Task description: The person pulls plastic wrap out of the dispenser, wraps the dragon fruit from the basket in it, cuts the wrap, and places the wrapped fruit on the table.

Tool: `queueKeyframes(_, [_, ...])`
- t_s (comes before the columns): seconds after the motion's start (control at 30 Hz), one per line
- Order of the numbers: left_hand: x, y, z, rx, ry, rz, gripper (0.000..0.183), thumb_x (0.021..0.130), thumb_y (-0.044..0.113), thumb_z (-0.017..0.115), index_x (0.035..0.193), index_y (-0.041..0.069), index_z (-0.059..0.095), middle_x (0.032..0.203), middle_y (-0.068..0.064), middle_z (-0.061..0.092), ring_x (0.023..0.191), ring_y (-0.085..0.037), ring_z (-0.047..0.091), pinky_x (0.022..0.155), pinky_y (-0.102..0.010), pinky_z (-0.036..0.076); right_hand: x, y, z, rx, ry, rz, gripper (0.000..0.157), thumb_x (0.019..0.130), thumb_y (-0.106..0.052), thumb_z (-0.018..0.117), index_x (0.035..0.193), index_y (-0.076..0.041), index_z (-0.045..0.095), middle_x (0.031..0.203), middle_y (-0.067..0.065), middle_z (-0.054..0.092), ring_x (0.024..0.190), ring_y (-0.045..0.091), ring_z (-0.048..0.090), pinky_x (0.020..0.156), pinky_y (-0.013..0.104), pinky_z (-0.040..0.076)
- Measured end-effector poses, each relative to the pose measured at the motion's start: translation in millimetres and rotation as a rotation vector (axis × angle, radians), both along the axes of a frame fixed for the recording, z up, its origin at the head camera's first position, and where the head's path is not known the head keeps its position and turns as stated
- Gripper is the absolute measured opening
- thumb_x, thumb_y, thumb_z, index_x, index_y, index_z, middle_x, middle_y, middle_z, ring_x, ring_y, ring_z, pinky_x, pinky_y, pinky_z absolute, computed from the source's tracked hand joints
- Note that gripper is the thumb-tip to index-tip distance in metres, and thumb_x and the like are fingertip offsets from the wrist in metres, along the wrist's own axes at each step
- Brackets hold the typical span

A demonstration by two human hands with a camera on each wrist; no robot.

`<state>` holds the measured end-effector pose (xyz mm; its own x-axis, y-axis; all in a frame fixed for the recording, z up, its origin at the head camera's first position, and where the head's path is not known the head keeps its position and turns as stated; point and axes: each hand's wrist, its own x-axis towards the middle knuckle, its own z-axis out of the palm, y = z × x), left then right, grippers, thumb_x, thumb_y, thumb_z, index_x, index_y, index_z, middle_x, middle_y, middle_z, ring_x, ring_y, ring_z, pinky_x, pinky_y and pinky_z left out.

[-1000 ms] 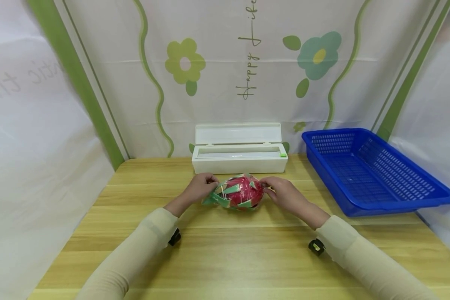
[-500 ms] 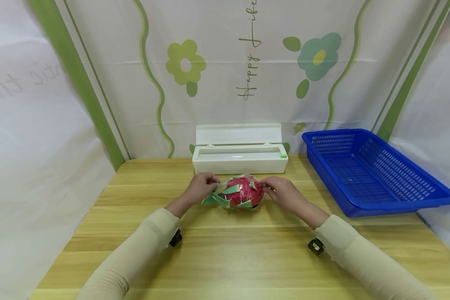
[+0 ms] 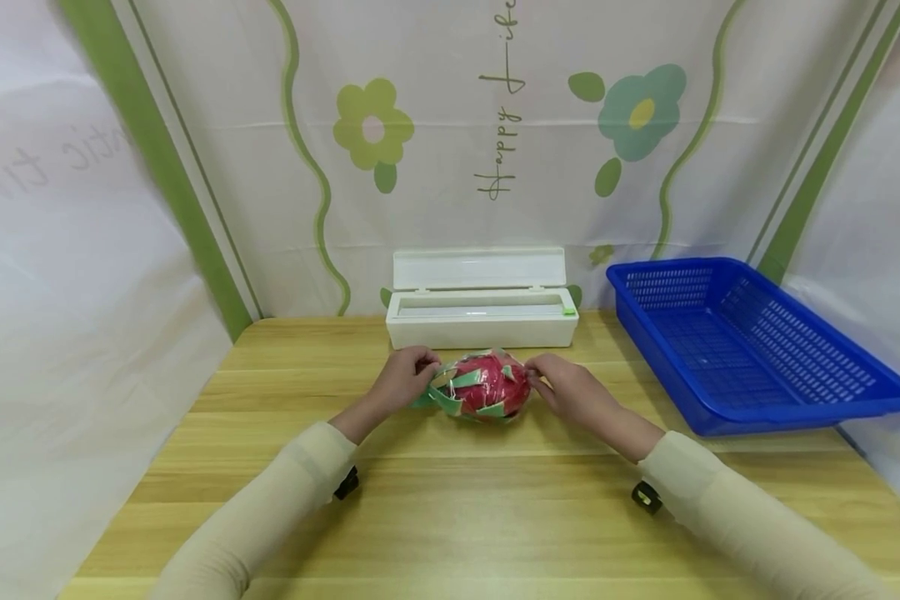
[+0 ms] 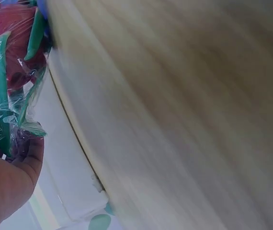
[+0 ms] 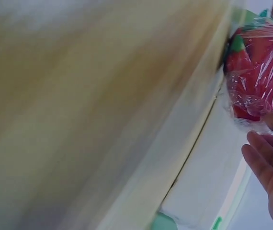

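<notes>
A red dragon fruit (image 3: 482, 390) with green scales, wrapped in clear cling film, lies sideways between my two hands, close over the wooden table (image 3: 465, 517). My left hand (image 3: 405, 379) pinches the film and green scale tips at the fruit's left end. At the opposite end, my right hand (image 3: 570, 390) holds gathered film between thumb and fingertips. The left wrist view shows the film (image 4: 19, 141) bunched between the thumb and curled fingers. In the right wrist view, wrinkled film (image 5: 251, 125) meets the thumb tip.
Behind the fruit stands a white cling film box (image 3: 482, 335), its lid (image 3: 480, 268) raised and a green slider (image 3: 569, 312) at its right. A blue mesh basket (image 3: 656, 354) sits at the back right. A printed curtain (image 3: 435, 200) closes off the back.
The right hand and the fruit have shifted very slightly to the right. The green tips at the left end now show less beside the left hand.
</notes>
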<state>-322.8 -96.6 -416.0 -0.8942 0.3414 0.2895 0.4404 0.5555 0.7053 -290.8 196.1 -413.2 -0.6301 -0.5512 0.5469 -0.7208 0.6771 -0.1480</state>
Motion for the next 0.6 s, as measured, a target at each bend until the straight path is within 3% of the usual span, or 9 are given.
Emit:
queueKeyframes(0.27, [4.2, -0.9, -2.4, -0.096, 0.138, -0.103, 0.010, 0.090, 0.011, 0.045, 0.093, 0.009, 0.054, 0.085, 0.003, 0.050, 0.074, -0.010, 0.047, 0.063, -0.024, 0.044, -0.9, 4.8, -4.5, 0.047, 0.076, 0.091, 0.019, 0.082, -0.007, 0.059, 0.100, -0.004, 0.053, 0.093, 0.005, 0.057, 0.086, 0.016, 0.057, 0.070, 0.028, 0.049])
queueKeyframes(0.6, [5.4, 2.2, -4.5, -0.135, 0.206, -0.061, 0.014, 0.088, 0.005, 0.043, 0.090, 0.008, 0.056, 0.084, 0.003, 0.049, 0.073, -0.009, 0.046, 0.064, -0.023, 0.043, -4.0, 7.1, -4.3, 0.147, 0.241, 0.167, 0.017, 0.078, -0.004, 0.062, 0.094, -0.001, 0.058, 0.089, 0.006, 0.057, 0.081, 0.016, 0.059, 0.068, 0.025, 0.050])
